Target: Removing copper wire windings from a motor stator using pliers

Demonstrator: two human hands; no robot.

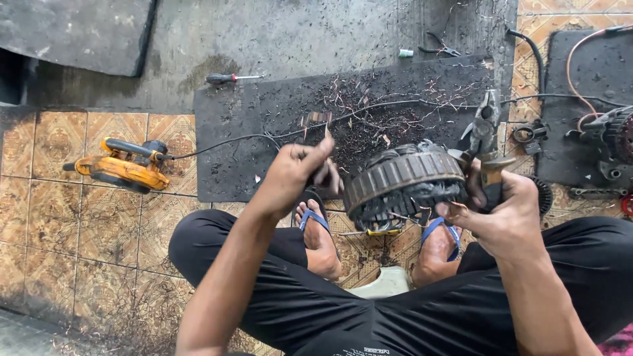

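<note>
- Rusty-brown ring of stacked metal plates, a motor stator (403, 181), held up above the floor (59, 217) between the two sandalled feet, tilted so its outer band faces the camera.
- Dark, tangled copper winding (402, 201) packed inside the ring and bulging at its lower rim; a few loose strands poking out near the right thumb.
- Left hand (300, 173) pinched shut on something thin at the ring's left rim, likely a strand or strip of winding; too small to tell which.
- Right hand (504, 207) wrapped around the handles of cutting pliers (486, 132), jaws pointing up and away, thumb pressed against the ring's right side to steady it.
- Black rubber mat (231, 132) just beyond the feet, strewn with short wire clippings (369, 122) and dark debris, thickest at its middle.
- Judging from that litter, a fair part of the stripping looks done; judging from the mass of winding inside the ring, much remains to be pulled or cut.
- Yellow power tool (119, 166) lying on the tiles off the mat's left edge, its black cable running across the mat.
- Red-handled screwdriver (227, 78) on the bare concrete past the mat's far left corner.
- Second mat (580, 59) at the far right, carrying another motor part (613, 132) and small metal pieces.
</note>
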